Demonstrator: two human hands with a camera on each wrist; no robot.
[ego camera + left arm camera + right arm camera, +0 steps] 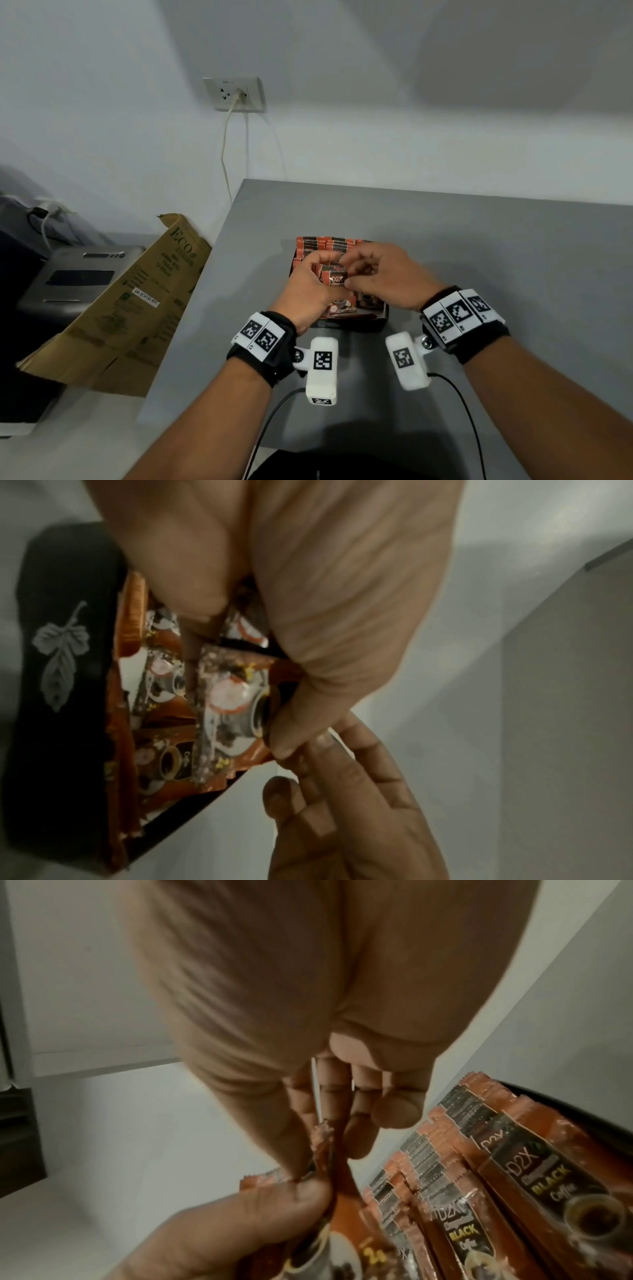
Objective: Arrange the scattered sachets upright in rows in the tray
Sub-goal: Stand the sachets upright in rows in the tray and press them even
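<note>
A black tray [354, 324] stands on the grey table, with orange-and-black coffee sachets [325, 244] upright in rows at its far end and others lying loose at its near end [368, 301]. My left hand [310, 286] hovers over the tray and grips a small bundle of sachets [335, 278]. My right hand [354, 275] meets it from the right and pinches one sachet of that bundle. In the left wrist view the left thumb presses the held sachets [229, 704] beside the tray's leaf-printed wall [61, 669]. The right wrist view shows the pinched sachet [323, 1139] edge-on, next to the upright rows [479, 1177].
A flattened cardboard box [133, 301] leans against the table's left edge, with a grey machine [75, 277] beyond it. A wall socket [234, 93] with a plugged cable sits on the back wall. Wrist-camera cables [459, 404] trail toward the near edge.
</note>
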